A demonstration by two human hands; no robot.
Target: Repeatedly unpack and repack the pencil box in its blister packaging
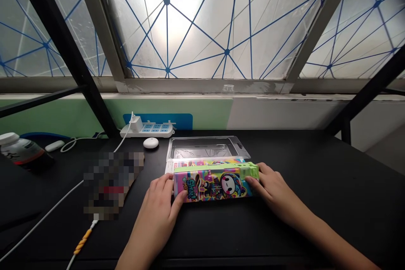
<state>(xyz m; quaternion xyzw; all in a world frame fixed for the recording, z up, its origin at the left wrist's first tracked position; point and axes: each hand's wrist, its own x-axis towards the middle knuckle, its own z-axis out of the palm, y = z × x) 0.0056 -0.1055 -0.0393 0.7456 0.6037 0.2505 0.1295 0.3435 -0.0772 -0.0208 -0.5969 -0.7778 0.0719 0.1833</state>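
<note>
A long, brightly printed pencil case (215,183) with a lime-green top edge and a cartoon figure stands on its long side on the black desk. My left hand (161,202) grips its left end, thumb on the printed front and fingers behind. At the other end, my right hand (268,185) pinches the case beside a green end piece, thumb in front. Directly behind the case lies a clear plastic blister pack (205,140), open side up, with a strip of printed card partly hidden by the case.
A white power strip (152,129) with a plug sits by the wall, near a round white case (151,143). Left of my hands lies a pixelated object (114,185) with a white cable (82,240). A bottle (22,152) stands far left. Black slanted bars flank the desk.
</note>
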